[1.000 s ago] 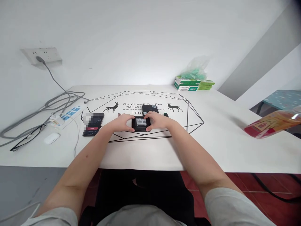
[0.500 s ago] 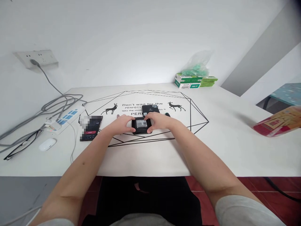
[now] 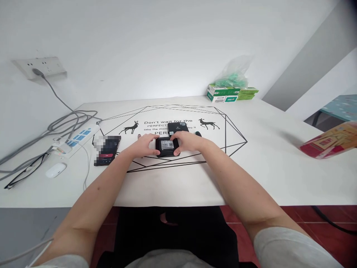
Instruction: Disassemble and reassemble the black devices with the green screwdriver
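Observation:
A small black rectangular box-like device (image 3: 167,152) with a white printed label lies in front of me on the white table. My left hand (image 3: 146,145) grips its left side, thumb at the near corner and fingers at the far one. On the opposite side, my right hand (image 3: 186,141) holds it the same way. Just behind it lies a flat black piece (image 3: 177,127) with small pale markings, partly covered by my right fingers. A small dark green item (image 3: 198,134) shows beyond my right hand; its kind is unclear.
To the left are a phone (image 3: 108,150), a power strip (image 3: 80,138) with tangled grey cables, glasses (image 3: 26,171) and a white earbud case (image 3: 56,170). Green-and-white boxes (image 3: 224,95) under a plastic bag stand at the back right. A red-and-yellow package (image 3: 326,143) lies far right.
The view has tipped slightly, so everything sits a little higher in it. Both hands keep their hold on the black device, with hardly any movement.

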A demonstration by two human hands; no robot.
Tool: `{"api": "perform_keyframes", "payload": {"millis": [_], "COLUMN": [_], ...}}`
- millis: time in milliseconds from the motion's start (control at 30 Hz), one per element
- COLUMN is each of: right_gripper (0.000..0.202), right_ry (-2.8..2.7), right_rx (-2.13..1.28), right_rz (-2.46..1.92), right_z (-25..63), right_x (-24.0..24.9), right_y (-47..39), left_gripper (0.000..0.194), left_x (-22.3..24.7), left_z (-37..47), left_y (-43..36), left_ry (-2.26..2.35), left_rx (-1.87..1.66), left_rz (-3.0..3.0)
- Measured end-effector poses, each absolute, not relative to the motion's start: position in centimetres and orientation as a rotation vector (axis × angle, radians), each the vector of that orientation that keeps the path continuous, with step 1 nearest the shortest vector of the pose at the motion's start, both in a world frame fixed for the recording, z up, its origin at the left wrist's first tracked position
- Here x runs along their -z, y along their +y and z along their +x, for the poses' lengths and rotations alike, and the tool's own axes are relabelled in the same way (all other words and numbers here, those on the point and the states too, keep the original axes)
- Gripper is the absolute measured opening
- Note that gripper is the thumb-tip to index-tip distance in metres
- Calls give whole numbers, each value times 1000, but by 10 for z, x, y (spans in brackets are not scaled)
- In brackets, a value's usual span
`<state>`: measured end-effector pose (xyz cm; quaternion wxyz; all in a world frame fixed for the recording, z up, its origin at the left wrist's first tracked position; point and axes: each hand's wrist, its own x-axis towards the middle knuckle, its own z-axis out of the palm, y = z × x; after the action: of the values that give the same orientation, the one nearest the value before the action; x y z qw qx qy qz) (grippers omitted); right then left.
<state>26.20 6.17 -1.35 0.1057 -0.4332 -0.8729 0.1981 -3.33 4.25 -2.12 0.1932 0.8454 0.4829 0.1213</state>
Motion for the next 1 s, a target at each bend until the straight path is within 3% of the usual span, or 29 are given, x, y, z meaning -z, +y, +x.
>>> {"api": "perform_keyframes", "payload": {"millis": [100,233,400,500,600,1000], "right_gripper": [71,69,33,24,23,34], "right_ry": [-2517,-2562,-2339,-2102,-2034,-2455], "right_rx": [-622,-588,-334,-165,-128,-81], "right_rz": [-1332,-1270,-1480,-1784,-1876,-1543], "right_z": [261,263,277,285,281,207], "right_x": [15,15,6,1,0,20], "right_y": [58,56,62,66,65,34], "left_gripper": [87,51,37,30,26,22], "left_x": [27,39,47,47,46,49], "left_z": [-36,-38,-35,-29,-23,-7], "left_y": [49,63,75,76,77,82], "left_ry": [1319,1467,1689,1680,1697,1815], "left_rx": [-401,-550,-405,-314,-304,-375], "left_rz": [2415,2549,2620,2652,2658,2579]}}
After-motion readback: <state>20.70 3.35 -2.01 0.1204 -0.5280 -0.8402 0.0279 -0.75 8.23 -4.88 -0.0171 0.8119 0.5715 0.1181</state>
